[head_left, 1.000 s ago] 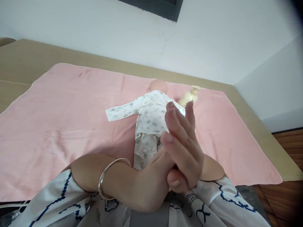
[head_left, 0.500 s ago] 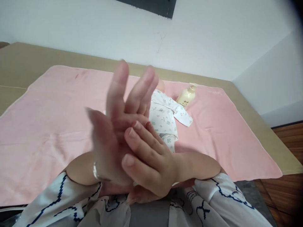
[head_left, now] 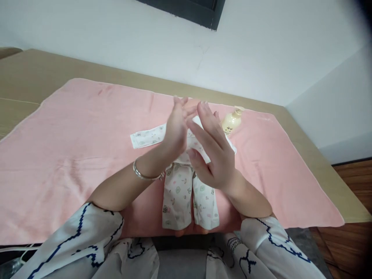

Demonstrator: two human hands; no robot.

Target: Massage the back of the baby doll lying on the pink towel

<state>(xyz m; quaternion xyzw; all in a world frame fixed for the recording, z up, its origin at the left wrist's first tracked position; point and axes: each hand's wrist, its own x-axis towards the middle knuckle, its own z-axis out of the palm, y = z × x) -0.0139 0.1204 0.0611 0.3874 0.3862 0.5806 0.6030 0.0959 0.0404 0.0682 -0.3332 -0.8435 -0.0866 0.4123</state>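
Observation:
My left hand (head_left: pixel 176 130) and my right hand (head_left: pixel 216 153) are raised, palms turned towards each other, with fingers apart. Neither holds anything; whether their fingertips touch, I cannot tell. Behind and below them lies a small doll-like figure in a white printed top (head_left: pixel 149 135) and matching trousers (head_left: pixel 178 201). My hands hide its head and most of its chest; the tips of its feet (head_left: pixel 179 232) show at the near edge. Just beyond my right hand stands a cream pump bottle (head_left: pixel 231 123).
A pink blanket (head_left: pixel 87 155) covers much of the wooden table (head_left: pixel 95 73). A white wall (head_left: pixel 247 58) with a dark frame (head_left: pixel 200 13) rises behind. A silver bracelet (head_left: pixel 142 173) circles my left wrist. A white cable (head_left: pixel 20 248) lies at the lower left.
My hands were pressed together close to me, the right one over the left palm. They have come apart and moved away over the figure, so its trousers and left-side sleeve now show.

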